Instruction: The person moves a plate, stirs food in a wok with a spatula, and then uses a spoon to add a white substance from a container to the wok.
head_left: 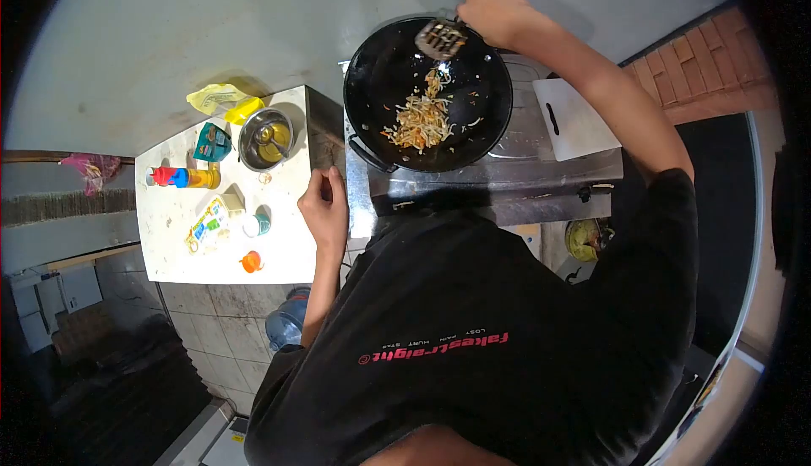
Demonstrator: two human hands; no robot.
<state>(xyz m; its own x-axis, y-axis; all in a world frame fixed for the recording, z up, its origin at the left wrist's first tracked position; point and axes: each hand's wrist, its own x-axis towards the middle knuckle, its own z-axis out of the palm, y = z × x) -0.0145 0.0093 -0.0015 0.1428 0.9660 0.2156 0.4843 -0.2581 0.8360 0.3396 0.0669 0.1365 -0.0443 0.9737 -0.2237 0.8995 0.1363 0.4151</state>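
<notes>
noodles (420, 118) in wok (380, 69); right hand (494, 11) grips spatula (443, 38)

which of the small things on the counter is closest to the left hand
The small teal-and-white tub, just left of the left hand; the orange cap and steel bowl sit farther off.

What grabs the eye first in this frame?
The black wok at top centre, on a steel stove, with a pile of noodles in it. The right hand holds a slotted spatula over the wok's far rim. At left, the left hand rests on the edge of a white counter cluttered with a metal bowl, a bottle and small packets.
</notes>
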